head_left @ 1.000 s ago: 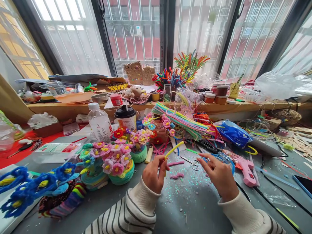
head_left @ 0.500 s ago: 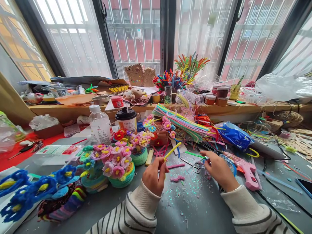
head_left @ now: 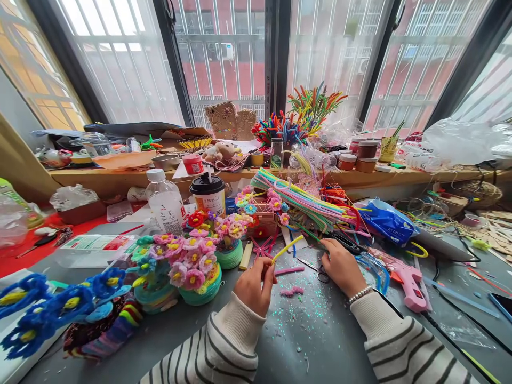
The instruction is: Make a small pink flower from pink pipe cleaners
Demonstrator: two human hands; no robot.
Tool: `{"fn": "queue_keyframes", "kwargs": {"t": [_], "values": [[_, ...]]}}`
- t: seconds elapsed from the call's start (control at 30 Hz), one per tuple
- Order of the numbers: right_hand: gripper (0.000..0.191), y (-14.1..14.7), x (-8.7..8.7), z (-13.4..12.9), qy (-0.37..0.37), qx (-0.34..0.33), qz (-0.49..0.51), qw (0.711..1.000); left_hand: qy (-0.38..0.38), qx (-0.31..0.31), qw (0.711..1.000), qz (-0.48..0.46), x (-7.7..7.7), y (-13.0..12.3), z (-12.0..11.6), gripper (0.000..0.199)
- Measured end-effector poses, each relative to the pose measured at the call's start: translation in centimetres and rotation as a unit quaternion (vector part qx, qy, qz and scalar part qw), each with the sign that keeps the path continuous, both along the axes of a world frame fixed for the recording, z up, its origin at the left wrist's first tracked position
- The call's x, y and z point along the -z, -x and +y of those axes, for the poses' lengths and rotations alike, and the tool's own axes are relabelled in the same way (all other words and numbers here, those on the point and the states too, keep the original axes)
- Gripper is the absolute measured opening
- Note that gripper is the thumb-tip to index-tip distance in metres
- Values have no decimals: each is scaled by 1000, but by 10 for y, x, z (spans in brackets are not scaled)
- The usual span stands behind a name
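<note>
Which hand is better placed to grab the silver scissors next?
Probably the right hand: it is beside the silver scissors, though its fingertips are at a green stem; whether they grip it is unclear. The left hand is farther off and holds a yellow stem.

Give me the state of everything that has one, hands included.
Left hand: closed on yellow pipe cleaner
Right hand: fingertips at green strip; grip unclear
Clear bottle: upright, capped
Cup: upright, lidded, straw in
Pink glue gun: lying down, unheld
Small scissors: lying down, partly hidden
</note>
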State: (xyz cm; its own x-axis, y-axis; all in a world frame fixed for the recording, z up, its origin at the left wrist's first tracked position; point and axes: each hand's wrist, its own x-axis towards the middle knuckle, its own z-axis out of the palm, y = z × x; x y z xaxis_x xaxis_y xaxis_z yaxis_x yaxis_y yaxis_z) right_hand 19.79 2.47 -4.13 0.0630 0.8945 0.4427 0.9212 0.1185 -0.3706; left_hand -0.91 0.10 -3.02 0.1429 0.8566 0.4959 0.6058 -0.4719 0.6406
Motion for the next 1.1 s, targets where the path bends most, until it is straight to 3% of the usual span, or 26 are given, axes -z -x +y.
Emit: {"fn": "queue_keyframes", "kwargs": {"t": [0.13, 0.17, 0.2, 0.23, 0.3, 0.37, 0.5, 0.73, 0.83, 0.9, 1.0, 1.07, 1.1], "values": [[29, 5, -14, -9, -44, 1, 32, 999, 37, 31, 998, -47, 0, -1, -1, 16], [28, 10, -19, -14, -49, -17, 48, 997, 50, 43, 996, -62, -1, -2, -1, 16], [29, 15, -23, -19, -39, -71, 129, 988, 61, 53, 994, -74, -2, -3, -2, 16], [34, 22, -28, -25, -7, -128, 226, 966, 71, 61, 992, -83, -3, -3, -2, 16], [37, 36, -34, -35, 87, -209, 393, 891, 94, 82, 989, -83, -7, -4, -5, 16], [24, 48, -36, -42, 129, -215, 488, 836, 127, 120, 982, -73, -11, -5, -7, 17], [16, 52, -32, -42, 109, -165, 589, 783, 162, 155, 971, -85, -12, -7, -9, 18], [20, 23, -33, -33, 21, -55, 692, 720, 109, 60, 982, -143, -4, -4, -4, 18], [22, 11, -40, -35, -1, -51, 695, 717, 108, 29, 977, -180, -7, -2, -4, 17], [21, 7, -43, -38, -6, -59, 681, 730, 108, 18, 974, -197, -10, -2, -4, 16], [22, 14, -44, -45, 57, -92, 593, 798, 115, 15, 970, -214, -12, -3, -5, 17], [38, 24, -42, -49, 137, -140, 506, 840, 124, 20, 968, -218, -13, -4, -5, 17], [41, 28, -42, -51, 140, -160, 473, 855, 130, 26, 967, -218, -13, -5, -6, 17]]}}
